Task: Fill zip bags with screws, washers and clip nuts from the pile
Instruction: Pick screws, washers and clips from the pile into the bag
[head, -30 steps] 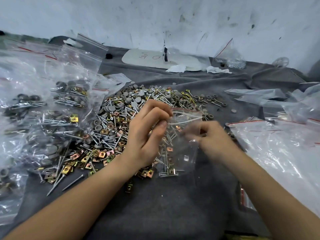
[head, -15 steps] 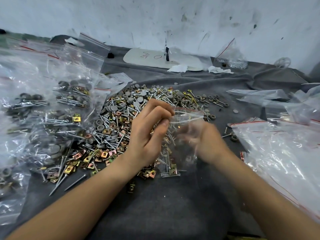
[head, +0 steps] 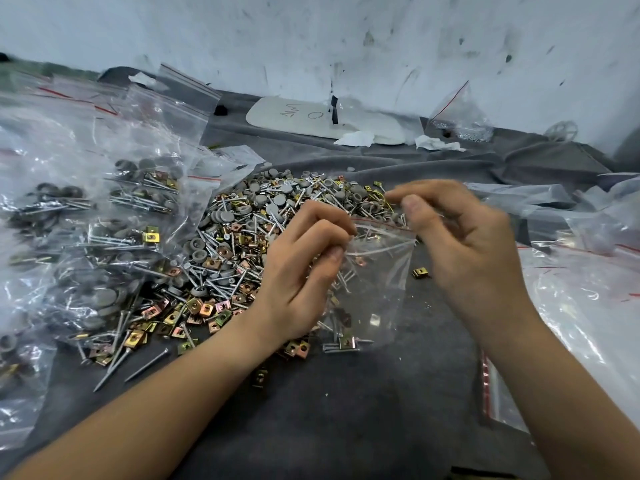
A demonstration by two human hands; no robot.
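Observation:
A pile of screws, grey washers and gold clip nuts (head: pixel 239 237) lies on the grey cloth. My left hand (head: pixel 298 271) pinches the left top edge of a small clear zip bag (head: pixel 374 289) with a red line at its mouth. The bag hangs over the pile's right side, with a few screws and clip nuts at its bottom. My right hand (head: pixel 467 244) hovers, blurred, just above and right of the bag's mouth. Its fingers are loosely curled and I see nothing between them.
Filled zip bags (head: pixel 104 220) are heaped on the left. Empty clear bags (head: pixel 588 289) lie on the right. One clip nut (head: pixel 419 271) lies apart, right of the bag. A white board (head: pixel 311 117) and another bag (head: pixel 457 116) lie by the back wall.
My right hand has come up from the bag's mouth and shifted right, above its corner. My left hand keeps its pinch on the bag. The view has moved closer.

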